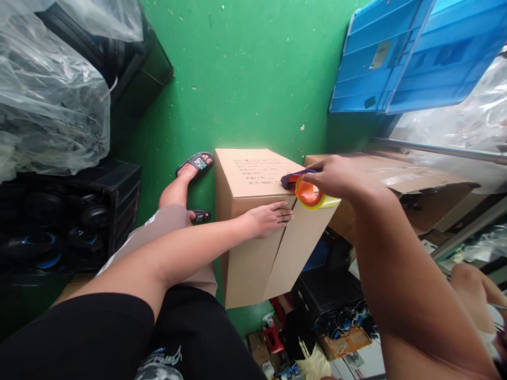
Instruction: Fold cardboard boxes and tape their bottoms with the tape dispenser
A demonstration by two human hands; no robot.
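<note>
A brown cardboard box (pixel 249 264) with printed writing on one side stands in front of me, its two flaps meeting along a seam. My left hand (pixel 270 219) lies flat on a flap beside that seam, fingers stretched out. In my right hand (pixel 336 177) is a tape dispenser (pixel 291 179) with a yellow-edged roll of clear tape on an orange core. The dispenser's front end rests at the box's edge, near the end of the seam. My palm hides part of its handle.
Blue plastic crates (pixel 380 58) stand at the upper right, with an open carton (pixel 428 195) below them. Black crates (pixel 119 195) and plastic-wrapped goods (pixel 47 89) line the left. Another person's bare limb (pixel 471 295) shows at the far right. The floor (pixel 237 74) is green.
</note>
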